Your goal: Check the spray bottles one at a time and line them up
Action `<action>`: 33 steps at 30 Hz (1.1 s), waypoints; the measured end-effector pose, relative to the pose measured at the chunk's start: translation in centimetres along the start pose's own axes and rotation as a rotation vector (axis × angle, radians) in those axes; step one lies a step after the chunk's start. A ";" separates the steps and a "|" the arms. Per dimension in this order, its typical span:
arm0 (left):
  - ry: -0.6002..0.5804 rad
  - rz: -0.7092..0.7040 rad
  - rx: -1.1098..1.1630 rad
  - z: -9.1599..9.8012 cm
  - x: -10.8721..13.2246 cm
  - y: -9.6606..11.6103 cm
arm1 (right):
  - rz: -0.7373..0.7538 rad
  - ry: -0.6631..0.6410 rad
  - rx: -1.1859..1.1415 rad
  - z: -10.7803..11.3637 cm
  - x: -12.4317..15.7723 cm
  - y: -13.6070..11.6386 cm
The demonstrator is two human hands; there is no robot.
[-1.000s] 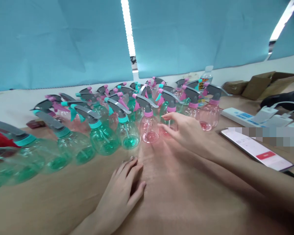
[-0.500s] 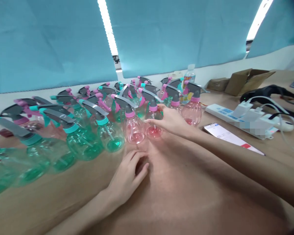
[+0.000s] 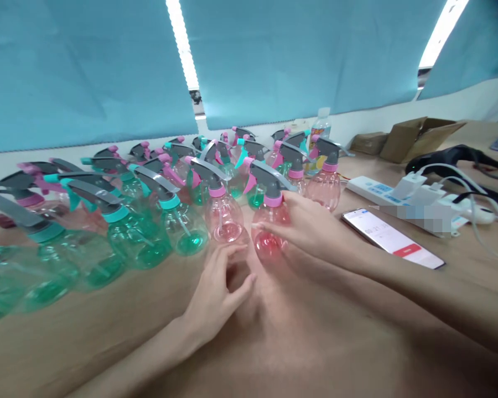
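Note:
My right hand point(image 3: 305, 224) is closed around the body of a pink spray bottle point(image 3: 269, 240), which has a pink collar and a grey trigger head. The fingers on its far side are hidden. Low over the table point(image 3: 315, 331), my left hand point(image 3: 222, 293) holds nothing, its thumb and fingers apart. Just beyond it stands another pink spray bottle point(image 3: 224, 215), and to the left of that one a green spray bottle point(image 3: 185, 226) with a turquoise collar.
Rows of green and pink spray bottles point(image 3: 136, 237) fill the left and back. To the right lie a phone point(image 3: 392, 237), a white power strip point(image 3: 398, 202) with plugs and cables, and an open cardboard box point(image 3: 419, 138). A labelled clear bottle point(image 3: 321, 124) stands behind.
My right hand has drawn the pink spray bottle out of the row, nearer and slightly to the right. My left hand has opened a little wider, staying in nearly the same place.

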State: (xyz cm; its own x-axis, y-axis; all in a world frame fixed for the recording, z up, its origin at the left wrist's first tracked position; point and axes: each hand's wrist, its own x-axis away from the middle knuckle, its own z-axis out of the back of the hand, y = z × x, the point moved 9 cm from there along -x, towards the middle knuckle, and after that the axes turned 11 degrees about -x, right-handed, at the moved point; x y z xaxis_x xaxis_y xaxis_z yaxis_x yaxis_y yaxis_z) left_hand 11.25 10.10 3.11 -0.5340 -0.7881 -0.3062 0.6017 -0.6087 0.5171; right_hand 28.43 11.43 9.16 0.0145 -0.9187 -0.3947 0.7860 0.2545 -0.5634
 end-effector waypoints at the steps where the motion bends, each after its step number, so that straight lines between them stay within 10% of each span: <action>1: 0.017 -0.012 0.009 0.0 0.1 0.3 | 0.013 -0.018 -0.012 0.4 0.9 -0.6; 11: -0.026 -0.081 0.025 -0.7 2.7 2.6 | 0.048 -0.275 -0.198 1.0 5.3 -6.7; 21: -0.132 -0.038 0.087 1.3 5.1 1.3 | 0.211 -0.429 -0.441 -1.6 2.9 -11.3; 33: -0.101 -0.003 0.049 3.2 6.3 -2.1 | 0.149 -0.302 -0.985 -6.7 2.0 -12.5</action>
State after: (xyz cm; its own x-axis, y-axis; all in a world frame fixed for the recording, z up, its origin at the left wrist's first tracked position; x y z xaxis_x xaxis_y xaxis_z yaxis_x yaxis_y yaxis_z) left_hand 4.68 6.73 2.65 -0.5941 -0.7717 -0.2270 0.5718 -0.6035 0.5557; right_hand 14.49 8.45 10.56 0.3312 -0.8604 -0.3873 -0.0875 0.3807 -0.9206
